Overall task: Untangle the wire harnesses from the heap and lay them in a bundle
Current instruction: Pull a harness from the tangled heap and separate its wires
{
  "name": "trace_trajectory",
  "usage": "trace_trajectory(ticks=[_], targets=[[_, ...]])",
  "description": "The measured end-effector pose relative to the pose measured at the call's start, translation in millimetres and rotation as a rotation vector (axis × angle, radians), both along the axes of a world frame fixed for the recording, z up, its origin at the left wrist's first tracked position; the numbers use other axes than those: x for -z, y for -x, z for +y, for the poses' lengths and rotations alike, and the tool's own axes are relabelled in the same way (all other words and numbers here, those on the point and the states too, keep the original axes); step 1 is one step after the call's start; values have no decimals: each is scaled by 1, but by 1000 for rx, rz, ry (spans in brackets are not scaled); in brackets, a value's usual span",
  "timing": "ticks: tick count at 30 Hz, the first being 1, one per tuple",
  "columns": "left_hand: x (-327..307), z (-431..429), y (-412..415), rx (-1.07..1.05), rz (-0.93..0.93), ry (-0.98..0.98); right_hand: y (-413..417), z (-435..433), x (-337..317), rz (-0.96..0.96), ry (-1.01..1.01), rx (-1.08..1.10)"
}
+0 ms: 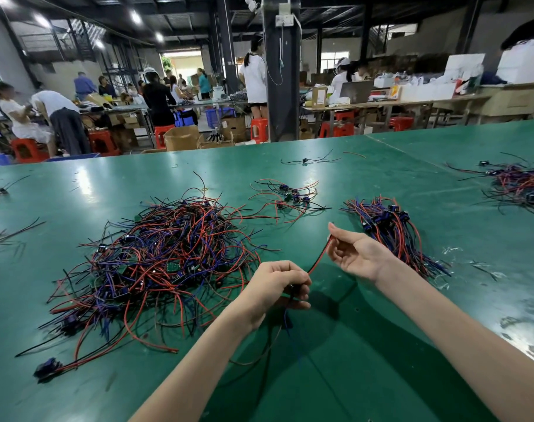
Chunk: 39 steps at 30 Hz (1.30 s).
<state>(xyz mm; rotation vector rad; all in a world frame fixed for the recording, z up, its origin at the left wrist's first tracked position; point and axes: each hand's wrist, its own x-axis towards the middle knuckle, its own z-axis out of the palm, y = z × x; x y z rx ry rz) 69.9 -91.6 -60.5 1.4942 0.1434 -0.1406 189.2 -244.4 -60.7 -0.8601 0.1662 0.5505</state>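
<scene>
1. While one wire harness (pixel 319 261) is strung between them, the hands are held apart above the green desk (pixel 366 360).
2. Left hand (pixel 278 283): fingers are curled round the harness's dark connector end; blue and dark leads are seen hanging below the fist.
3. Right hand (pixel 355 254): palm up, the red lead's tip is pinched between thumb and forefinger; the other fingers are loosely bent.
4. The heap (pixel 168 257) of tangled red, blue and black harnesses is spread on the desk just left of the left hand.
5. The bundle (pixel 393 229) of aligned harnesses is laid just beyond the right hand, partly hidden by the wrist.
6. A small loose cluster (pixel 287 196) is seen beyond both hands, between heap and bundle.
7. Another pile (pixel 521 184) is seen well to the right of the right hand, cut by the frame edge.
</scene>
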Motion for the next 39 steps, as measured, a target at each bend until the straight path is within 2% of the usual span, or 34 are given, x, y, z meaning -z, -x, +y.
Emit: trace_trajectory(ticks=[3, 6, 9, 13, 18, 21, 24, 28, 32, 36, 39], targets=[[0, 0, 1, 21, -2, -24, 1, -4, -1, -14, 11, -62], [0, -2, 1, 25, -6, -30, -1, -2, 1, -78, 55, 54], [0, -5, 1, 36, -14, -30, -1, 5, 7, -259, 187, 202], [2, -8, 2, 55, -28, -30, -1, 8, 16, -526, 423, 257], [2, -6, 1, 42, -29, -25, -5, 5, 20, -660, 592, 275], [4, -4, 1, 42, -20, -30, -6, 4, 19, -643, 576, 261], [4, -3, 1, 43, -12, -39, -5, 2, 14, -579, 455, 218], [3, 0, 0, 27, -11, -48, -3, -2, 6, -420, 229, 175], [4, 0, 0, 31, -18, -34, -2, -4, 1, -234, 96, 98], [2, 1, 0, 49, -29, -39, 1, -10, -7, -89, 40, 8], [2, 3, 0, 26, -45, -66, 3, -14, -13, -81, 28, -6]])
